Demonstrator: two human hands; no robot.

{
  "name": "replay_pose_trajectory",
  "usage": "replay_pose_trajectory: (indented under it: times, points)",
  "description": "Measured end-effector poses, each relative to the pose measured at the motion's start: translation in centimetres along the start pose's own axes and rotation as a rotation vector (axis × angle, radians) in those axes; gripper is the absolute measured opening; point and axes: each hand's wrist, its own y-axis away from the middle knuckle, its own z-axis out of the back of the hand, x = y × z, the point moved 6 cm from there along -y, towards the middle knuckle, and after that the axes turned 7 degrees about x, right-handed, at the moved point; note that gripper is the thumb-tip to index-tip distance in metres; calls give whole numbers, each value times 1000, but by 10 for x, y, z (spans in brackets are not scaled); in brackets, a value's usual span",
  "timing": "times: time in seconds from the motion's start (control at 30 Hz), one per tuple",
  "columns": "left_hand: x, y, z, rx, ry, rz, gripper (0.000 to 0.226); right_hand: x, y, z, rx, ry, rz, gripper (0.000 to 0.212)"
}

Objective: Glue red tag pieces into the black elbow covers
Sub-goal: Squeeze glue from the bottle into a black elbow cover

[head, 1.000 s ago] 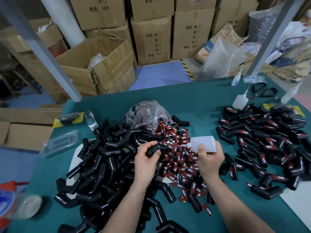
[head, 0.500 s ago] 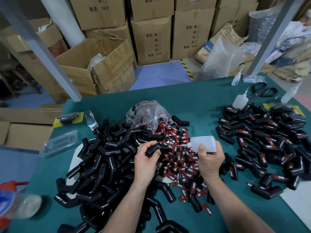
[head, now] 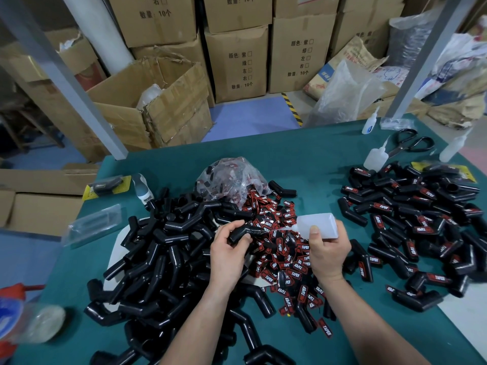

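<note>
My left hand grips a black elbow cover above the table's middle. My right hand holds a white glue bottle on its side, its thin nozzle pointing left and reaching the cover's arm. Beneath both hands lies a heap of red tags printed TAPER. A big pile of plain black covers fills the left half of the green table. Covers with red tags on them are heaped on the right.
A clear bag of tags sits behind the heap. Spare glue bottles, black scissors and yellow-carded packs lie along the far edge. Cardboard boxes stand beyond the table. A clear package overhangs the left edge.
</note>
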Motion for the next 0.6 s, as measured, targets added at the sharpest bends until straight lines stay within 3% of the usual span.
replay_pose_trajectory:
  times: [0.23, 0.37, 0.6]
  points:
    - [0, 1, 0, 2, 13, 21, 35, 2, 0, 0, 3, -15, 2, 23]
    - [0, 1, -1, 2, 25, 16, 36, 0, 0, 0, -2, -6, -5, 33]
    - [0, 1, -1, -1, 42, 25, 38, 0, 0, 0, 7, 16, 9, 33]
